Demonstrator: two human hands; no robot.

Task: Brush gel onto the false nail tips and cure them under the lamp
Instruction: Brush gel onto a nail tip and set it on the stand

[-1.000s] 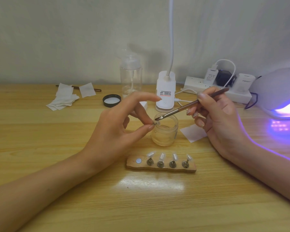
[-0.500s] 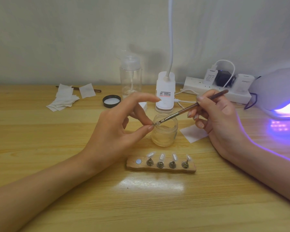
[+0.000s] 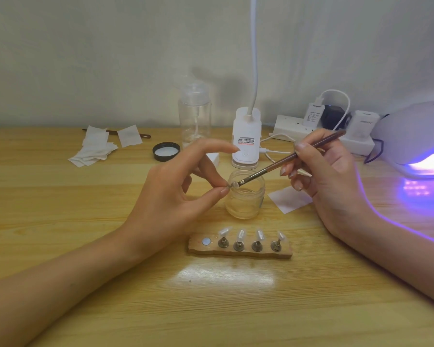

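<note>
While left hand [image 3: 176, 194] has its grip pinched on one nail tip [image 3: 232, 185] above the jar [image 3: 246, 199] and right hand [image 3: 328, 176] has its grip clamped on the brush [image 3: 286, 162] touching it, four tips [image 3: 241, 236] sit on the holder [image 3: 285, 252], lamp [image 3: 411, 136] lit, curing looks pending.

A plain off-white wall [image 3: 110, 58] fills the upper half of the frame, with soft grey shadows near its centre. Below it, a light wooden desk [image 3: 60, 196] with grain running left to right spans the lower half. A white glare patch [image 3: 226, 275] lies on the desk at lower centre. A violet glow [image 3: 421, 191] tints the desk at the right edge.
</note>
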